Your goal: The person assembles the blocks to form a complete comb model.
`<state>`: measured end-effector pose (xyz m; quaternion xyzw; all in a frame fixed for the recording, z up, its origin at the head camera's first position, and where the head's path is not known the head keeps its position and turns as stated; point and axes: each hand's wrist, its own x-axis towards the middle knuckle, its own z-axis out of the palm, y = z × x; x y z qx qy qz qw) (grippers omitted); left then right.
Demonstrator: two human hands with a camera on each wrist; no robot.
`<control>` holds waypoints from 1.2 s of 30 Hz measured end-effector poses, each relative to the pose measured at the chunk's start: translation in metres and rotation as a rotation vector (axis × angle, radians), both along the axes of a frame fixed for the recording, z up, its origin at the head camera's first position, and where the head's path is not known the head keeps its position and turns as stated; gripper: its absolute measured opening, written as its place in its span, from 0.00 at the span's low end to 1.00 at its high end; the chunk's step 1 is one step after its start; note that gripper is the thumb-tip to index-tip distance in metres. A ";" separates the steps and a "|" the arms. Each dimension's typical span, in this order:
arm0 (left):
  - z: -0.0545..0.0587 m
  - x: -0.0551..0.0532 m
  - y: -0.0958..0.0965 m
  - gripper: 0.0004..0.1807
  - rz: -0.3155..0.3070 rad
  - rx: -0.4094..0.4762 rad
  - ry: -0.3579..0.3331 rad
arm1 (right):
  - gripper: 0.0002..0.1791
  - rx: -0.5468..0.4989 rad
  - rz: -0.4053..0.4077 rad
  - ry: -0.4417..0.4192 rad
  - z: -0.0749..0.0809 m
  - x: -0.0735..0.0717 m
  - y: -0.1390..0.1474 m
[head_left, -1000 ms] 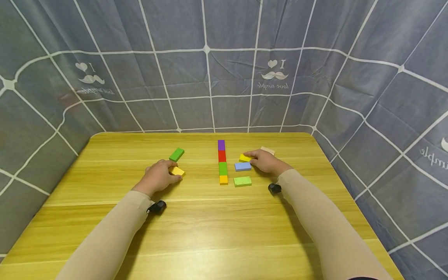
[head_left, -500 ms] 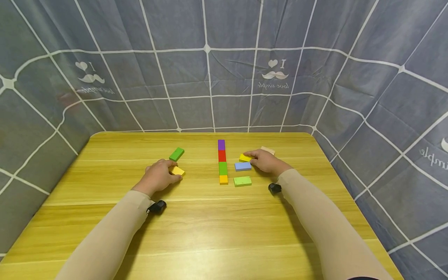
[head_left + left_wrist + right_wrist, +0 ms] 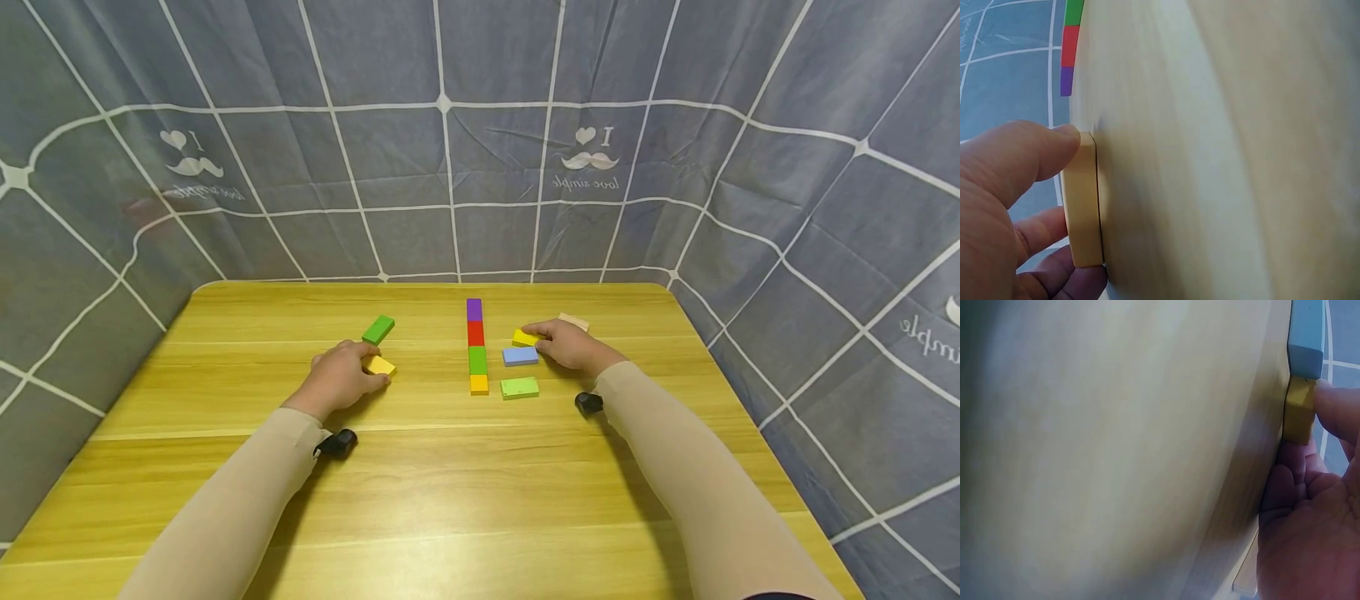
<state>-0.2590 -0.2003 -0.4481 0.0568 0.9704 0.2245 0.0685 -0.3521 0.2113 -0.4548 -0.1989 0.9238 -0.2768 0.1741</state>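
Note:
My left hand (image 3: pixel 341 379) pinches a yellow-orange block (image 3: pixel 1083 206) lying on the table, thumb at one end and fingers at the other. Just beyond it lies a green block (image 3: pixel 378 329). Over on the right, my right hand (image 3: pixel 568 344) holds a yellow block (image 3: pixel 1299 412) between thumb and fingers, part of it hidden by the hand in the head view. Close in front of that is a blue block (image 3: pixel 520 357). A straight row down the middle runs from a purple block (image 3: pixel 474 309) through a red one (image 3: pixel 476 333) and a green one to an orange one (image 3: pixel 479 385).
A light green block (image 3: pixel 520 388) lies right of the row's near end. Behind my right hand is a pale wooden block (image 3: pixel 574 322), partly covered. The wooden table (image 3: pixel 450 500) ends at a grey curtain (image 3: pixel 495 167) with white lines, at the back and sides.

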 end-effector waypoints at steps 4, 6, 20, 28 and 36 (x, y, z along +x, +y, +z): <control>0.001 0.000 0.001 0.35 0.001 0.000 0.003 | 0.26 0.003 0.003 0.002 0.001 0.000 0.000; 0.002 0.000 0.002 0.35 0.000 -0.001 0.005 | 0.26 0.003 0.003 0.002 0.001 0.000 0.001; 0.001 -0.001 0.002 0.35 -0.008 -0.023 0.016 | 0.26 0.004 -0.005 0.007 0.003 0.003 0.000; 0.001 -0.001 0.002 0.35 -0.008 -0.029 0.018 | 0.26 -0.006 -0.009 -0.002 0.001 0.002 0.000; 0.003 0.001 0.004 0.35 -0.006 -0.036 0.033 | 0.26 -0.014 -0.012 -0.010 0.003 0.003 -0.001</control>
